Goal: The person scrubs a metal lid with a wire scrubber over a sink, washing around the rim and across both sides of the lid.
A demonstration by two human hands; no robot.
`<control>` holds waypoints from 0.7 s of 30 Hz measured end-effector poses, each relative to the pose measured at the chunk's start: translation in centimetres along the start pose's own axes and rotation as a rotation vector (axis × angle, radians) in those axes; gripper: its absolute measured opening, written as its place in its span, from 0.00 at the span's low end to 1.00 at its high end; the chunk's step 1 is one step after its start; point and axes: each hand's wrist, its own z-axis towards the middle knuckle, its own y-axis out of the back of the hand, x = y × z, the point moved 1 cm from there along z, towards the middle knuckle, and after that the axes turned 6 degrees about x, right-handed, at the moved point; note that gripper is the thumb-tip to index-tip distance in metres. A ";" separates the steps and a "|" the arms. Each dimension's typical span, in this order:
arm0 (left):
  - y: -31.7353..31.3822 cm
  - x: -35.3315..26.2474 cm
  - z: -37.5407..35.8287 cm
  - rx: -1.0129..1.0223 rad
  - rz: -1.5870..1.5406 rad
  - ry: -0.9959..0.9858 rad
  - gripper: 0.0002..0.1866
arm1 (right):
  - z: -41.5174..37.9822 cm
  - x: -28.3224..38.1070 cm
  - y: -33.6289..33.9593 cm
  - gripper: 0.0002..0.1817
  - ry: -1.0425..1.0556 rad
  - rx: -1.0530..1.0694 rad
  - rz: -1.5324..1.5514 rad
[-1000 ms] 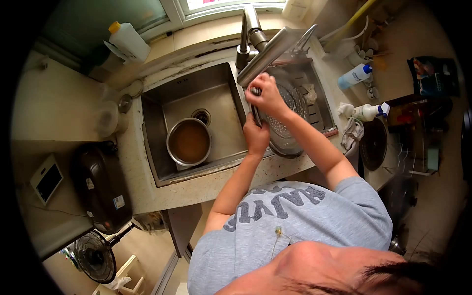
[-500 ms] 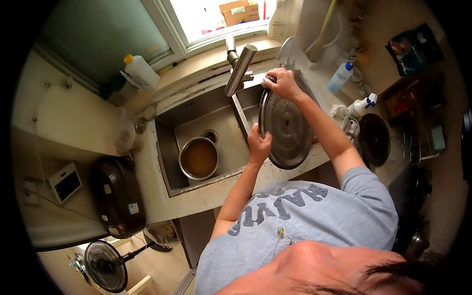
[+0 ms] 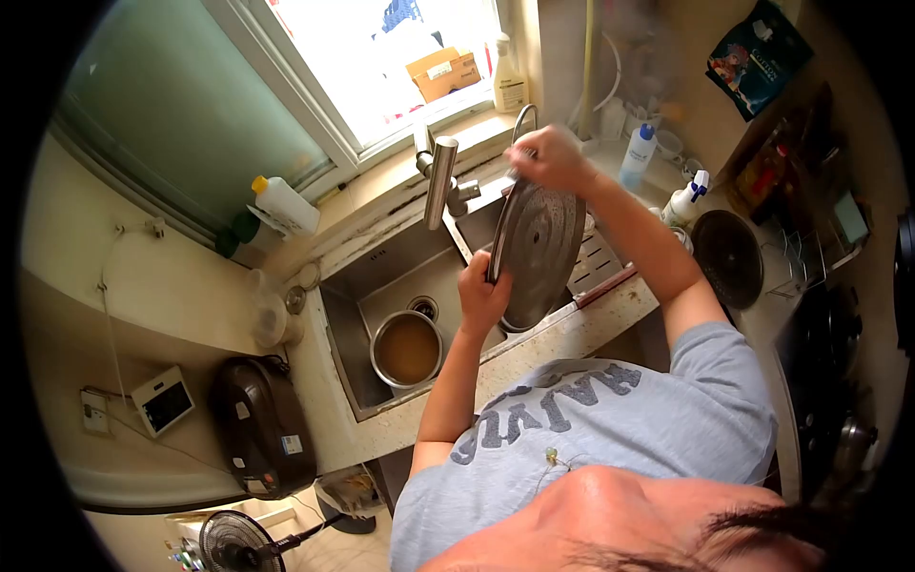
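A large round metal lid or pan is tilted on edge over the smaller sink basin. My left hand grips its near left rim, with the thumb up. At the top rim, my right hand is closed and blurred by motion; something small and greyish shows at its fingertips, too unclear to name. In the larger sink basin sits a metal pot with brownish liquid, beside the drain. The faucet stands behind the divider, left of the lid.
A perforated drain tray lies right of the lid. On the right counter are a blue-capped bottle, a spray bottle and a dark round lid. A yellow-capped bottle stands by the window; a dark brown appliance is at left.
The view has shifted, so the sink appears lower and further right. The lid is turned more edge-on, uncovering the drain tray. My right hand has moved along the top rim and is blurred.
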 end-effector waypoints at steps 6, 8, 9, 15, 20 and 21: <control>0.4 -0.6 0.8 0.091 0.053 -0.052 0.08 | -1.0 3.9 -0.2 0.13 -0.091 -0.064 -0.193; -0.4 -1.4 1.1 0.044 0.010 -0.042 0.10 | -1.7 6.6 -1.8 0.12 0.090 -0.043 -0.338; -0.5 -1.6 1.4 -0.018 -0.026 -0.046 0.11 | -1.7 6.8 -1.9 0.11 0.144 -0.076 -0.267; 3.2 -2.9 -0.6 0.041 0.162 -0.238 0.08 | -2.3 -4.3 1.9 0.16 -0.557 -0.202 0.288; 3.9 -0.9 0.1 0.063 0.233 -0.103 0.10 | -2.4 -2.9 1.7 0.16 -0.594 -0.427 0.240; 3.7 -1.2 0.9 0.064 0.236 -0.106 0.10 | -2.4 -2.8 1.3 0.16 -0.592 -0.430 0.242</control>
